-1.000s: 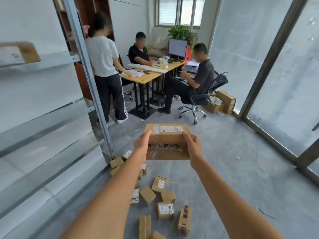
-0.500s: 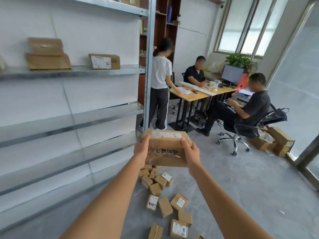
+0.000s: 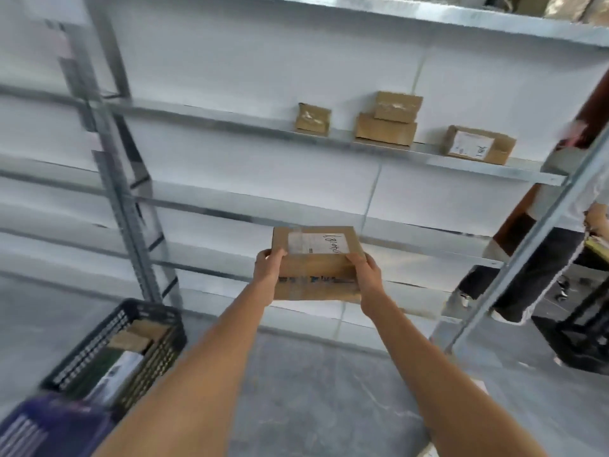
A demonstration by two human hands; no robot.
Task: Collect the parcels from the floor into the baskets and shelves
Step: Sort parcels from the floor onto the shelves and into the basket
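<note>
Both bare forearms reach forward, the left hand [image 3: 268,272] and right hand [image 3: 367,275] gripping opposite ends of a flat brown cardboard parcel [image 3: 316,262], thumbs on top.

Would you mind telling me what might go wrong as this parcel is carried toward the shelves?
1. The parcel is gripped only at its side edges by the left hand and right hand; it might slip.
2. The black basket sits on the floor near the left leg, possibly a trip hazard.
3. The stacked boxes on the shelf could be knocked.
</note>
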